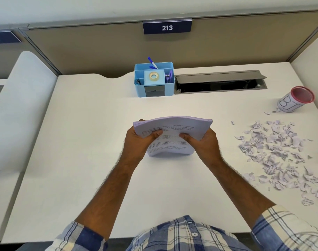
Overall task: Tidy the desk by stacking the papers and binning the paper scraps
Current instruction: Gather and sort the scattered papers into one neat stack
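In the head view, the left hand [139,140] and the right hand [201,142] are gripping the stack of printed papers [170,134] at frame centre, one hand on each side edge, thumbs curled over the printed face and the remaining fingers wrapping behind. The stack is standing on its lower edge on the white desk [93,134], with its top edge leaning away toward the blue desk organiser [153,79] at upper centre; its long axis is running up the frame, between the two palms. Both hands are sitting equally close to the stack, so squaring or laying it flat is likely to be a two-handed action. The torn paper scraps [279,151] are lying scattered at the right of the frame, well apart from the stack and nearer the right hand. The red-rimmed bin cup [296,99] is lying tilted at upper right, just beyond the scraps, its mouth facing right. Judged from this layout, the scraps are not yet binned.
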Demonstrator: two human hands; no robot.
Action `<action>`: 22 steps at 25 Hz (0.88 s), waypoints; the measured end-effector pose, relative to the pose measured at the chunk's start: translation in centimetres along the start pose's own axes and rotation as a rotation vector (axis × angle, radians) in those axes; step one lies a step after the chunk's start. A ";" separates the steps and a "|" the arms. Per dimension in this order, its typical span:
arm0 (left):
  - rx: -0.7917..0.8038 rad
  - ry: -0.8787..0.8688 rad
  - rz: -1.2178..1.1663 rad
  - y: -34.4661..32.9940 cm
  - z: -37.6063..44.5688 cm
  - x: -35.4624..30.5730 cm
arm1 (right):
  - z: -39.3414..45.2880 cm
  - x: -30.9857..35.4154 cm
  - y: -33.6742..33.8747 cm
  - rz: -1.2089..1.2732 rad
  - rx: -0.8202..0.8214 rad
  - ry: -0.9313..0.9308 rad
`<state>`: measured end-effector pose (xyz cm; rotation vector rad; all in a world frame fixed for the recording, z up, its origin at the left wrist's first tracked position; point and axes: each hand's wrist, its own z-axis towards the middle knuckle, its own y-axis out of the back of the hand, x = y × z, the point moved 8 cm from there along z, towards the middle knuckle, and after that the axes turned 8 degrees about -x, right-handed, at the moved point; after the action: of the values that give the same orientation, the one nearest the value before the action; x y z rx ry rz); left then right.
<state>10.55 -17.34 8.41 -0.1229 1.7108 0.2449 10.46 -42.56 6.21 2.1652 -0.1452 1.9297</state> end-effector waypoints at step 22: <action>0.043 0.274 0.091 -0.7 3.6 10.0 | 2.7 -6.3 -3.1 -0.123 0.088 -0.111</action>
<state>12.63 -16.57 -2.03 -0.0481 1.9953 0.2685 12.96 -40.75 -0.64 2.2802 0.0534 1.7816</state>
